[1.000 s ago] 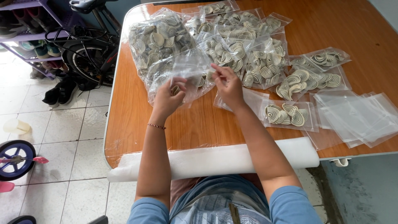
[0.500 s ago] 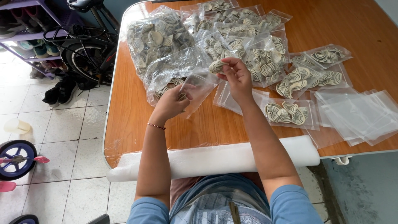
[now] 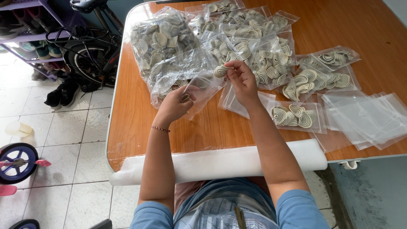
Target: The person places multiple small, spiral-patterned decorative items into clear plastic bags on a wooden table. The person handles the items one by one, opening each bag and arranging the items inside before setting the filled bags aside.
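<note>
My left hand (image 3: 174, 105) holds a small clear plastic bag (image 3: 202, 90) by its lower end, with the mouth tilted up to the right. My right hand (image 3: 240, 76) pinches a cream and brown spiral-striped cracker (image 3: 220, 70) right at the bag's mouth. Just behind both hands lies a big clear bag (image 3: 163, 51) full of the same crackers. Several small filled packets (image 3: 254, 46) cover the back of the wooden table (image 3: 135, 114).
A filled packet (image 3: 294, 115) lies to the right of my right forearm, with a stack of empty clear bags (image 3: 364, 116) beyond it. A white foam roll (image 3: 220, 163) pads the table's near edge. A bicycle (image 3: 91, 51) and shoes stand on the tiled floor at left.
My right hand has lifted a cracker out of the big bag and brought it to the small bag's mouth. My left hand has raised the small bag a little.
</note>
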